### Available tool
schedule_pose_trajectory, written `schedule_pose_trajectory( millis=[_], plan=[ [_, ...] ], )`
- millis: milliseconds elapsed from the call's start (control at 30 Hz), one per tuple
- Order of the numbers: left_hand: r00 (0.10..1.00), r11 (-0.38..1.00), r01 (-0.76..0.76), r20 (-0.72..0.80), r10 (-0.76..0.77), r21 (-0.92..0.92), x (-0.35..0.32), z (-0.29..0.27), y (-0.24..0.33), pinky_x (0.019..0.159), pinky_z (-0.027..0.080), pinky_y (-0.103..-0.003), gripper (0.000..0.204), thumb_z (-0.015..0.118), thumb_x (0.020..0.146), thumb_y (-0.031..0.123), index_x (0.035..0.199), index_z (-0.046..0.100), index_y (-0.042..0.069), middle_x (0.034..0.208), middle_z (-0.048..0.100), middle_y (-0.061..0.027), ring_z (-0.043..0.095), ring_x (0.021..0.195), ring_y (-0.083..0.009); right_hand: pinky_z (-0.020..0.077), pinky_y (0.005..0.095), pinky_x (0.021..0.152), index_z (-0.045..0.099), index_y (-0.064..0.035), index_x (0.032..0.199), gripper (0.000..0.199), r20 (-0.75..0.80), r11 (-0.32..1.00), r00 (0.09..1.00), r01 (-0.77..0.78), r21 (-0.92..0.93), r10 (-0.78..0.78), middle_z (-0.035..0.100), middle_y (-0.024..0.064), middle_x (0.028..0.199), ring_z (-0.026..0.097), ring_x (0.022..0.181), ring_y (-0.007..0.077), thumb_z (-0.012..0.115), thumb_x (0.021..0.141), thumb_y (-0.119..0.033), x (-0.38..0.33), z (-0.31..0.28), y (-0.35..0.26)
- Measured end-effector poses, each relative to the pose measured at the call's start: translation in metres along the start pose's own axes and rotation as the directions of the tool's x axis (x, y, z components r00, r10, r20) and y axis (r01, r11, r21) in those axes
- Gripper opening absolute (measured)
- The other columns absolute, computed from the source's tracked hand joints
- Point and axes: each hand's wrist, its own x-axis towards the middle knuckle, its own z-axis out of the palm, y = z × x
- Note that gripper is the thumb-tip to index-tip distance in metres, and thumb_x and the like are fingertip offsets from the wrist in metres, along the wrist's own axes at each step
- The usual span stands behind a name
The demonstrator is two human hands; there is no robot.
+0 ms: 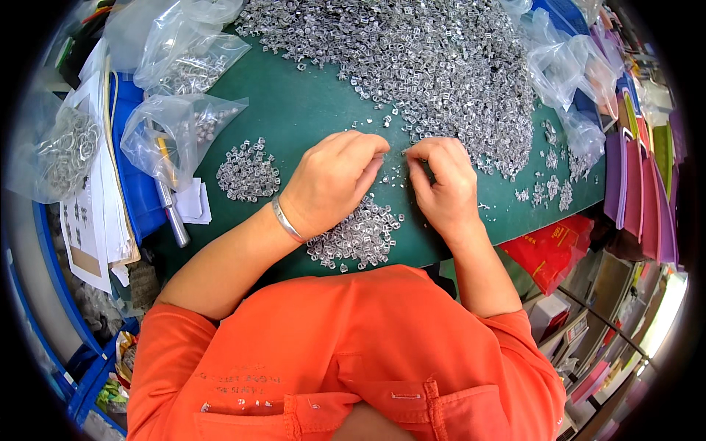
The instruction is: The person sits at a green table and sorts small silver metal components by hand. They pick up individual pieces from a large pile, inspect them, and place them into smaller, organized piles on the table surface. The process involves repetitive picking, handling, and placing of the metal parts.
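Observation:
My left hand [334, 173], with a silver bangle [285, 219] on its wrist, is closed in a pinch over the green tabletop [309, 103]. My right hand [443, 180] faces it a short gap away, thumb and index finger also pinched. Whatever lies between the fingertips of either hand is too small to make out. Small silvery pieces with square openings form a huge heap [434, 66] just beyond my hands. A smaller pile [357, 237] of similar pieces lies under my left wrist, and another pile [248, 171] sits farther left. Tiny loose bits dot the table between my hands.
Clear plastic bags [184, 128] of metal parts crowd the left edge, beside a blue bin [140, 165], papers and a marker [173, 213]. More plastic bags [566, 66] and coloured folders [641, 184] stand at right. A red bag [548, 250] hangs by the right table edge.

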Motion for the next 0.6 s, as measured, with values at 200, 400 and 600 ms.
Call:
schedule_pose_trajectory(
  millis=[200,400,600],
  plan=[
    [0.989,0.991,-0.032,0.145,0.012,0.132,0.002,0.000,-0.004,0.073,0.047,-0.038,0.019,0.069,0.075,0.001,0.091,0.062,0.004,0.086,0.060,-0.0087,0.059,0.082,-0.0289,0.0431,0.0370,0.071,0.065,-0.0075,0.085,0.013,0.097,0.991,0.995,0.037,-0.127,-0.025,0.061,0.0041,0.087,0.057,0.082,0.0259,0.070,0.074,-0.003,0.007,-0.003,-0.001],
    [0.982,0.975,-0.056,0.186,0.016,0.214,0.002,0.009,-0.010,0.071,0.045,-0.039,0.016,0.071,0.073,0.003,0.085,0.061,0.005,0.083,0.057,-0.0077,0.057,0.080,-0.0289,0.0487,0.0372,0.071,0.064,-0.0045,0.086,0.011,0.005,0.997,0.999,-0.052,0.049,0.052,0.064,0.0071,0.087,0.062,0.079,0.0279,0.070,0.078,-0.001,0.003,-0.003,-0.002],
    [0.989,0.988,0.138,0.059,-0.134,-0.070,0.003,-0.002,0.007,0.063,0.051,-0.030,0.013,0.067,0.079,-0.004,0.089,0.062,0.002,0.083,0.061,-0.0088,0.064,0.074,-0.0231,0.0530,0.0301,0.062,0.056,-0.0018,0.106,0.035,-0.028,0.979,0.994,-0.103,0.175,0.109,0.066,0.0086,0.086,0.064,0.070,0.0191,0.070,0.074,0.007,-0.006,-0.003,-0.011]
  ],
)
